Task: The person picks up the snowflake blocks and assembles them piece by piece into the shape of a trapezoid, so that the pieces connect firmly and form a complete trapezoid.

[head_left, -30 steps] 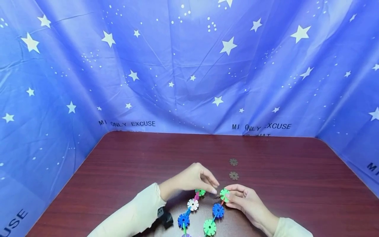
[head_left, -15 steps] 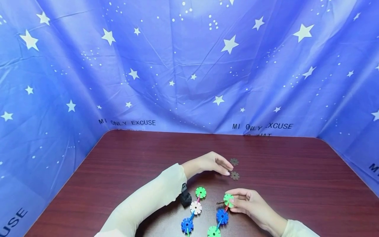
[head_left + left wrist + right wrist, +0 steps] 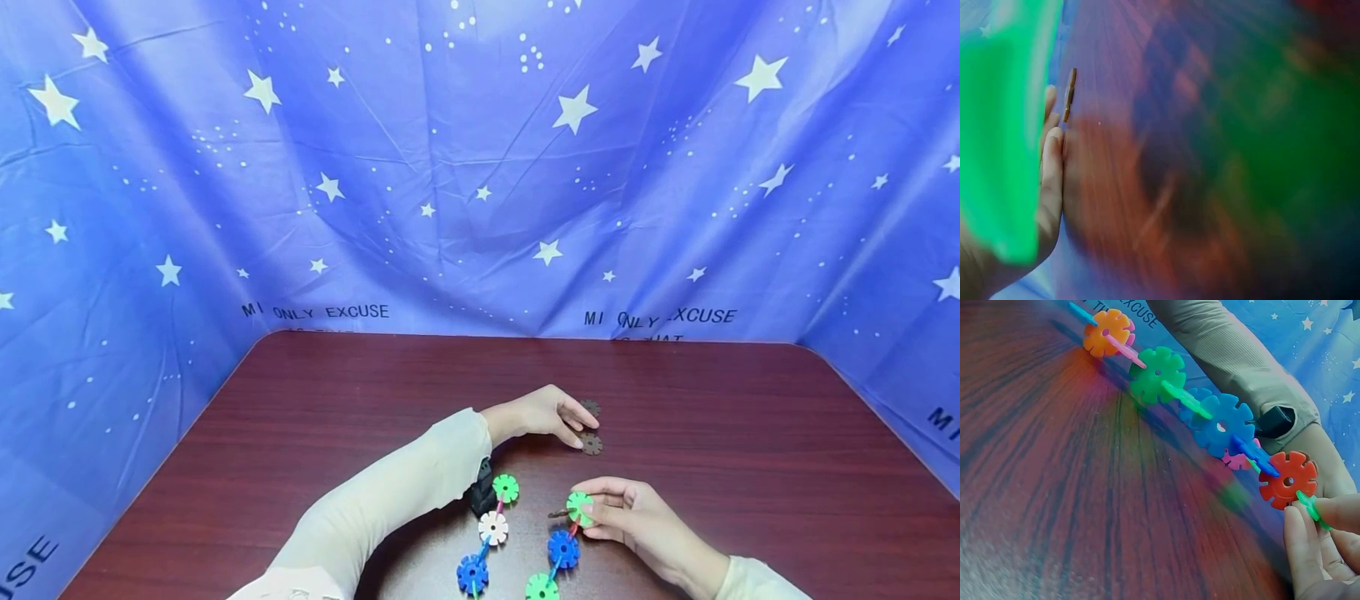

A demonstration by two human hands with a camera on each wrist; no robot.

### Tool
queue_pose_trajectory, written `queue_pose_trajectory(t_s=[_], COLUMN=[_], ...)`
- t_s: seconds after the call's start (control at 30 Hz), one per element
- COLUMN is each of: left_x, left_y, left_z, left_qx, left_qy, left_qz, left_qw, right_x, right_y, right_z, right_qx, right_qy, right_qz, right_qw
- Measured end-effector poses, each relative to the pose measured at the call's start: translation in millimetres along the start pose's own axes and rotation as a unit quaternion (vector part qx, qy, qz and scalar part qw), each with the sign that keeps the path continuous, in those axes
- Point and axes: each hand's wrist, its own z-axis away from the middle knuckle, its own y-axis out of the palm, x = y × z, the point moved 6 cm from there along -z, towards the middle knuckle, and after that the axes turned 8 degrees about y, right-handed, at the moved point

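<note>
My right hand (image 3: 637, 521) pinches a green notched disc (image 3: 579, 507), the end piece of a linked chain of colourful interlocking discs. A brown disc (image 3: 560, 514) juts from its left side. Seen from the right wrist, thumb and fingertips grip the green disc (image 3: 1314, 509) edge-on, beside a red disc (image 3: 1288, 481). My left hand (image 3: 542, 414) reaches over the table, thumb and fingers apart, at two loose brown discs. Its thumb tip meets or overlaps the nearer brown disc (image 3: 592, 444); the fingers partly cover the farther brown disc (image 3: 592, 407).
The chain's other arm ends in a green disc (image 3: 506, 488), with white (image 3: 492, 528) and blue (image 3: 472, 574) discs below. A black wrist device (image 3: 482, 490) sits close by it. The dark red table (image 3: 360, 392) meets a blue star curtain (image 3: 450, 167) behind.
My left hand has left the chain's end and moved forward and right to the loose brown discs. The right hand, still pinching the green disc, has shifted slightly right and toward me.
</note>
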Motion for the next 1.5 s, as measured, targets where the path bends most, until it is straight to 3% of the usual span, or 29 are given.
queue_pose_trajectory(t_s=[0.2, 0.4, 0.5, 0.73, 0.9, 1.07, 1.2, 1.33, 1.5], left_x=[-7.8, -14.6, -15.3, -8.2, 4.0, 9.3, 6.6, 1.6, -2.1], left_y=[1.8, 1.2, -0.1, -8.1, -19.1, -37.1, -47.1, -46.8, -35.1], left_z=[-0.7, 0.8, 1.4, 8.3, 21.4, 41.4, 61.9, 84.0, 110.4], left_qx=[0.012, 0.022, 0.032, 0.014, -0.013, -0.042, -0.057, -0.064, -0.072], left_qy=[0.054, 0.067, 0.068, 0.048, -0.003, -0.052, -0.063, -0.061, -0.065], left_qz=[-0.096, -0.150, -0.153, -0.085, -0.007, 0.062, 0.092, 0.114, 0.140], left_qw=[0.9938, 0.9861, 0.9853, 0.9952, 0.9999, 0.9959, 0.9921, 0.9895, 0.9853], right_x=[1, 3, 4, 4, 2, 2, 5, 9, 14], right_y=[2, 2, 2, 1, 0, -2, -4, -4, -2], right_z=[-0.4, -0.6, -1.5, -4.8, -6.3, -8.5, -10.4, -11.9, -13.8], right_qx=[-0.002, 0.009, 0.008, 0.003, -0.010, -0.046, -0.066, -0.071, -0.067], right_qy=[0.000, -0.011, -0.015, -0.013, -0.021, -0.031, -0.031, -0.037, -0.051], right_qz=[0.008, 0.008, 0.008, 0.006, 0.013, 0.039, 0.050, 0.051, 0.054], right_qw=[1.0000, 0.9999, 0.9998, 0.9999, 0.9996, 0.9977, 0.9961, 0.9955, 0.9950])
